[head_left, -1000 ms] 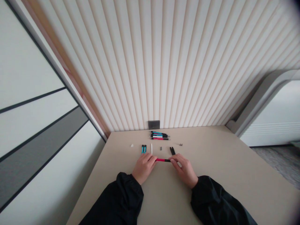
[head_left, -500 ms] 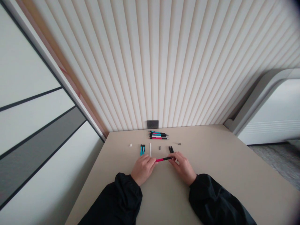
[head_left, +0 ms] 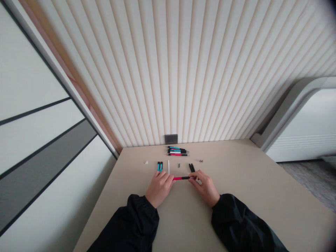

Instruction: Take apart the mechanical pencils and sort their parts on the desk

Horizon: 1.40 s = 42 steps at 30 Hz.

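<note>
Both hands hold one red and black pen (head_left: 181, 178) level just above the beige table (head_left: 236, 196). My left hand (head_left: 159, 186) pinches its red end, my right hand (head_left: 205, 185) pinches its black end. Just beyond the left hand lie two blue and black pen pieces (head_left: 160, 166) and a thin white refill (head_left: 168, 167). Two black pen pieces (head_left: 191, 167) lie just beyond the right hand.
A row of several whole pens (head_left: 177, 151) lies near the wall below a dark wall socket (head_left: 170, 139). Small parts lie scattered: a white bit (head_left: 146, 162), a small dark piece (head_left: 179, 165), a grey piece (head_left: 201, 161). The table's left edge drops beside a panelled wall.
The pen, tilted up at its right end half a second ago, is level again. Both hands have drifted slightly away from me.
</note>
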{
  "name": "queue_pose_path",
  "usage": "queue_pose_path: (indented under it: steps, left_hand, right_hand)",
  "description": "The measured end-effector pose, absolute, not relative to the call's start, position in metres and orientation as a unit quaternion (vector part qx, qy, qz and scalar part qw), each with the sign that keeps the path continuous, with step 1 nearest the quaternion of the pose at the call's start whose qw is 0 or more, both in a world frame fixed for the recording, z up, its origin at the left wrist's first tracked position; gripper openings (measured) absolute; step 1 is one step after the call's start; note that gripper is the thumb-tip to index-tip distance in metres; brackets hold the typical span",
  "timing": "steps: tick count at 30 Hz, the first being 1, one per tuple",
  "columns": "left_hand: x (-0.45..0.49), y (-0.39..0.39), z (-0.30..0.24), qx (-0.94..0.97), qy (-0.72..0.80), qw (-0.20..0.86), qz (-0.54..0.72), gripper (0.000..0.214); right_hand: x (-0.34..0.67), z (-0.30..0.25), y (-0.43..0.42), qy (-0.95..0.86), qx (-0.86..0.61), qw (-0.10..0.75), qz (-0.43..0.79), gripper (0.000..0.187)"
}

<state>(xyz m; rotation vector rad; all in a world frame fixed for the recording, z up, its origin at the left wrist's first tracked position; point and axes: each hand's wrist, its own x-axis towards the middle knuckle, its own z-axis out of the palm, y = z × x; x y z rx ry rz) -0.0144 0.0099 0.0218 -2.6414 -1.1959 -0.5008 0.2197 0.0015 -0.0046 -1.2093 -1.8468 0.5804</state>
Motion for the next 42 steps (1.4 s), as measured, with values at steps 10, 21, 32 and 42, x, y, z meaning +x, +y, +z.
queue_pose_path:
  steps: [10, 21, 32, 42]
  left_hand:
    - [-0.007, 0.005, 0.019, -0.915, -0.352, 0.106, -0.168, 0.018]
    - [-0.009, 0.005, 0.011, -0.917, -0.344, 0.121, -0.164, 0.016]
    - [-0.007, 0.005, 0.011, -0.916, -0.347, 0.111, -0.17, 0.016]
    - [-0.008, 0.005, 0.011, -0.917, -0.344, 0.111, -0.17, 0.015]
  right_hand:
    - [0.207, -0.001, -0.008, -0.748, -0.451, 0.406, 0.268, 0.02]
    - [0.208, -0.004, -0.003, -0.787, -0.448, 0.363, 0.22, 0.019]
    - [0.21, 0.0, -0.004, -0.798, -0.448, 0.347, 0.206, 0.029]
    - [0.21, 0.0, -0.004, -0.81, -0.433, 0.333, 0.214, 0.017]
